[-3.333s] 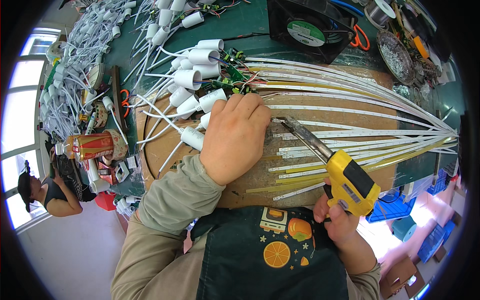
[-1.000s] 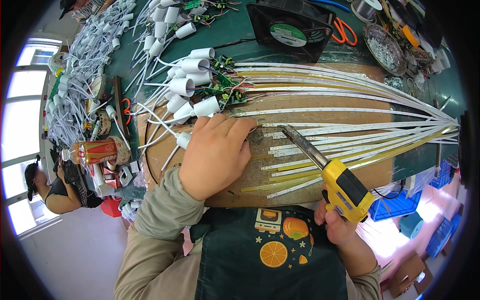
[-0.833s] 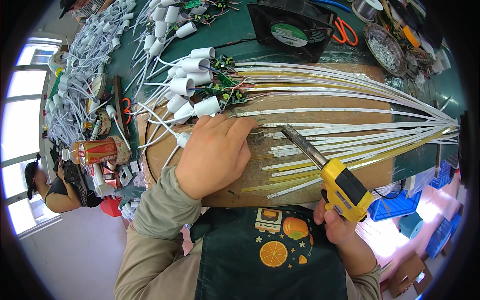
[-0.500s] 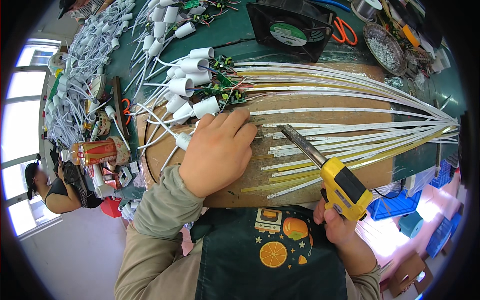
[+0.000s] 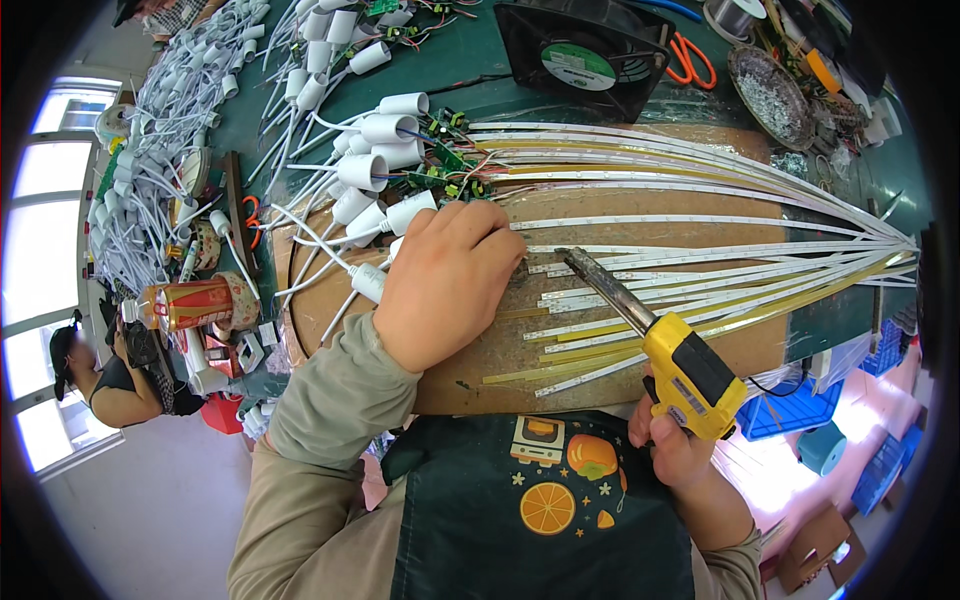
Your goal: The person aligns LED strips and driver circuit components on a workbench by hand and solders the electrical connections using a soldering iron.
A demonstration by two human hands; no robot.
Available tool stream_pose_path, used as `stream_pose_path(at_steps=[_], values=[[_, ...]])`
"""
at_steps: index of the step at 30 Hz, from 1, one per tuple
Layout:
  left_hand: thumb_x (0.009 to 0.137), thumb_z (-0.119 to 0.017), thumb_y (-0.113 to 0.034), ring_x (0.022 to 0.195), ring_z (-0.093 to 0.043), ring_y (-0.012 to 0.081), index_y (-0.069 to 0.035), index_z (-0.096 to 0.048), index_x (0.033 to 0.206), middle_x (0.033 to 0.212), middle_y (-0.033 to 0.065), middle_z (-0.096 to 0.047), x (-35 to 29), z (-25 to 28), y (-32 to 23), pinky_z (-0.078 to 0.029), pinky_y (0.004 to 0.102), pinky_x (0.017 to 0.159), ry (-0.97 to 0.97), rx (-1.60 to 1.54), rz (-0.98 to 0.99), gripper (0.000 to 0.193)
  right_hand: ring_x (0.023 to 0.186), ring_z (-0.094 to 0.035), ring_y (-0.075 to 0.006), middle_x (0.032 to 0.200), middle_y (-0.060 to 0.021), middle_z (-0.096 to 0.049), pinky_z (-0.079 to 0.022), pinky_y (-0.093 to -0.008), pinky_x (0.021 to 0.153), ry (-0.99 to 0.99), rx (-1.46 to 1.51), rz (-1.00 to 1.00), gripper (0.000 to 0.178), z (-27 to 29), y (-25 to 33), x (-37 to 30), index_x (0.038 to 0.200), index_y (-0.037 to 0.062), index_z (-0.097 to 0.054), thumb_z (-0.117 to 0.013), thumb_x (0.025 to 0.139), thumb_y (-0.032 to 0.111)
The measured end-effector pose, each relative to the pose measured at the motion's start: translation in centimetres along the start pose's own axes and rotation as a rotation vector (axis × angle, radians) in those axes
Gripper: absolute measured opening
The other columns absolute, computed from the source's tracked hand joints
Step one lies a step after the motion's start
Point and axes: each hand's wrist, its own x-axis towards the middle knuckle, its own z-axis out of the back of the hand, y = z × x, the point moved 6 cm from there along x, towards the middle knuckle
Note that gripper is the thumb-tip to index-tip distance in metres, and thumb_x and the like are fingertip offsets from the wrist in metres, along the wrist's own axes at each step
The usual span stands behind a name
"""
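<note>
My left hand is closed over the cardboard mat, its fingertips at the left ends of the white LED strips. What the fingers pinch is hidden under them. A white lamp socket on a cable shows just left of this hand, and more sockets with small green circuit boards lie beyond it. My right hand is wrapped round a yellow and black soldering gun. Its dark tip rests over the strip ends, a little right of my left fingertips.
A black fan stands at the back, with orange-handled scissors and a dish of small bits to its right. Sockets with white cables heap at the left, near a bottle. Another person is farther left.
My left hand has shifted slightly right, bringing its fingertips nearer the strip ends and the soldering gun's tip. The soldering gun has hardly moved.
</note>
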Motion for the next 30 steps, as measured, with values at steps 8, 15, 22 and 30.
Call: stream_pose_path(at_steps=[8, 15, 22, 30], values=[[0.078, -0.069, -0.008, 0.091, -0.059, 0.0270, -0.008, -0.065, 0.088, 0.098, 0.0063, -0.061, 0.43, 0.02, 0.16, -0.042, 0.0374, 0.076, -0.063, -0.075, 0.053, 0.011, 0.057, -0.046, -0.0125, 0.070, -0.0050, -0.048, -0.043, -0.0277, 0.053, 0.005, -0.007, -0.001, 0.062, 0.18, -0.12, -0.01, 0.133, -0.0031, -0.041, -0.066, 0.088, 0.031], [0.077, -0.068, -0.007, 0.088, -0.057, 0.0260, -0.008, -0.063, 0.086, 0.097, 0.0058, -0.060, 0.56, -0.44, -0.28, -0.041, 0.0376, 0.074, -0.073, -0.020, 0.060, 0.010, 0.057, -0.046, -0.0128, 0.070, -0.0053, -0.048, -0.043, -0.0278, 0.053, 0.012, -0.015, -0.007, 0.062, 0.16, -0.04, 0.07, 0.133, -0.0030, -0.041, -0.066, 0.088, 0.030], [0.077, -0.067, -0.007, 0.090, -0.058, 0.0275, -0.007, -0.063, 0.085, 0.096, 0.0068, -0.060, 0.55, -0.57, 0.27, -0.043, 0.0382, 0.075, -0.045, -0.072, 0.050, 0.009, 0.055, -0.046, -0.0121, 0.069, -0.0050, -0.049, -0.042, -0.0267, 0.051, 0.016, -0.039, -0.006, 0.062, 0.04, 0.26, 0.17, 0.133, -0.0038, -0.041, -0.066, 0.088, 0.032], [0.077, -0.066, -0.006, 0.091, -0.058, 0.0289, -0.006, -0.063, 0.085, 0.097, 0.0082, -0.060, 0.58, -0.52, 0.46, -0.044, 0.0393, 0.077, -0.034, -0.107, 0.074, 0.009, 0.055, -0.046, -0.0121, 0.068, -0.0049, -0.048, -0.043, -0.0268, 0.052, 0.039, -0.050, 0.000, 0.064, -0.08, 0.46, 0.19, 0.132, -0.0035, -0.042, -0.068, 0.088, 0.034]])
